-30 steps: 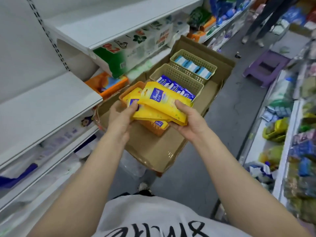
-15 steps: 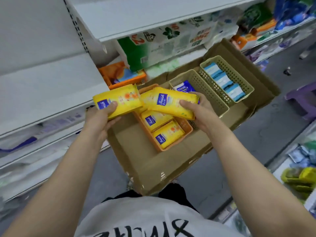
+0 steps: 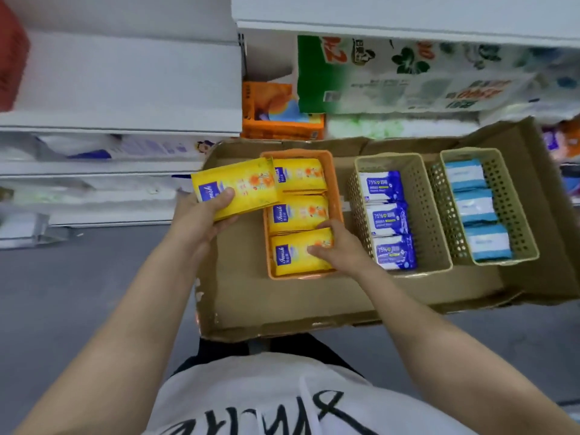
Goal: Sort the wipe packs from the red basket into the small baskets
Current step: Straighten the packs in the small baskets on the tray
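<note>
My left hand (image 3: 204, 215) grips a yellow wipe pack (image 3: 238, 188) just left of the orange small basket (image 3: 334, 186), its far end over the basket's rim. Inside that basket lie three yellow packs in a row. My right hand (image 3: 337, 249) holds the nearest yellow pack (image 3: 293, 255), thumb on its far edge and fingers on its face, as it lies in the basket. A beige basket (image 3: 423, 208) in the middle holds three blue-and-white packs (image 3: 387, 219). Another beige basket (image 3: 508, 202) on the right holds light blue packs (image 3: 475, 204).
All three baskets sit in a shallow cardboard tray (image 3: 314, 306) in front of white shop shelves (image 3: 119, 120). An orange box (image 3: 276, 111) and a large green-and-white package (image 3: 408, 76) stand on the shelf behind. A red object (image 3: 11, 58) shows at the far left edge. Grey floor lies below.
My right hand has brought its yellow pack down into the near end of the orange basket. My left hand carried its pack closer to the basket. The view has swung to face the tray squarely.
</note>
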`<state>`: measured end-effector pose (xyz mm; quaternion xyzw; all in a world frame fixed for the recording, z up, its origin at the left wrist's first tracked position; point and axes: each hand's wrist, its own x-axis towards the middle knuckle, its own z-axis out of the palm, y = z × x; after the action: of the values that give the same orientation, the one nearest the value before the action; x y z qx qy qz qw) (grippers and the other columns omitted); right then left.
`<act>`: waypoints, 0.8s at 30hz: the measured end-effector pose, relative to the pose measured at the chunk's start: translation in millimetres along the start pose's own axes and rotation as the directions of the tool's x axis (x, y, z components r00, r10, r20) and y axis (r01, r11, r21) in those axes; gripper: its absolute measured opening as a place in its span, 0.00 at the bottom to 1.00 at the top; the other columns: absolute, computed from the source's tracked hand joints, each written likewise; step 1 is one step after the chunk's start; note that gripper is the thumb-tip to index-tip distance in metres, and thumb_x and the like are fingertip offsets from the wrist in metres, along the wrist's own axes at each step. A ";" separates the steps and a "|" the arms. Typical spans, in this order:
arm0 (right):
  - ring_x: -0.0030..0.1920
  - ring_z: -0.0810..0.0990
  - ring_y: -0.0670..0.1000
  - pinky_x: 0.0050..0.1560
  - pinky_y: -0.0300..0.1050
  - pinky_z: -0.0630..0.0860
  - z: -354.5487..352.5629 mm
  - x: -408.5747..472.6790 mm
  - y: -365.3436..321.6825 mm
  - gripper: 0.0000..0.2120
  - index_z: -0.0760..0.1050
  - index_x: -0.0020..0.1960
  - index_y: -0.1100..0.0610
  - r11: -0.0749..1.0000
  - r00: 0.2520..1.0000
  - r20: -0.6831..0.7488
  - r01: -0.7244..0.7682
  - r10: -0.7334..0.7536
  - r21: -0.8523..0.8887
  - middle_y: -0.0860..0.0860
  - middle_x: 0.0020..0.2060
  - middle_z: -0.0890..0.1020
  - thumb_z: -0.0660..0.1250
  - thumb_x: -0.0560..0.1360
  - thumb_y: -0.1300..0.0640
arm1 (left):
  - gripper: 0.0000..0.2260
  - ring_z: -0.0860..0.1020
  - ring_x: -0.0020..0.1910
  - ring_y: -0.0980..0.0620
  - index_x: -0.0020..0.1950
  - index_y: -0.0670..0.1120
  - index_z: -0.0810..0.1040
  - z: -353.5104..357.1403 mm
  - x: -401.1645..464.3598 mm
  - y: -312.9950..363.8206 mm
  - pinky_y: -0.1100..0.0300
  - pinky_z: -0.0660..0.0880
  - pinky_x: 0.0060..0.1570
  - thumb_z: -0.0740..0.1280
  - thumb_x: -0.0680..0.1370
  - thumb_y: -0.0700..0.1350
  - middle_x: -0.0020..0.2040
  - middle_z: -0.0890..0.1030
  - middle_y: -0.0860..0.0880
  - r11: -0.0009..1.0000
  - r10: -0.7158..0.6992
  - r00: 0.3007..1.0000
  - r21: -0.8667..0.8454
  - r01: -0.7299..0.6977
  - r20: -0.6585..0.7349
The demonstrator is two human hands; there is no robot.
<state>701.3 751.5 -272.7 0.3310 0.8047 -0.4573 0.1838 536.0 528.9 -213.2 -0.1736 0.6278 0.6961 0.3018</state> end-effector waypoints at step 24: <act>0.52 0.83 0.51 0.48 0.49 0.83 -63.8 57.2 -94.5 0.25 0.75 0.63 0.51 0.921 0.996 -0.027 0.087 -0.083 0.379 0.50 0.55 0.82 0.79 0.69 0.54 | 0.19 0.83 0.54 0.47 0.65 0.43 0.75 40.4 28.8 -29.1 0.55 0.81 0.49 0.73 0.76 0.45 0.56 0.83 0.45 0.993 -0.084 0.988 0.092 0.073 0.130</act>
<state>594.7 792.8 -216.1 0.3274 0.7155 -0.6103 0.0920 538.3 575.1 -247.3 -0.1380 0.6284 0.6659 0.3776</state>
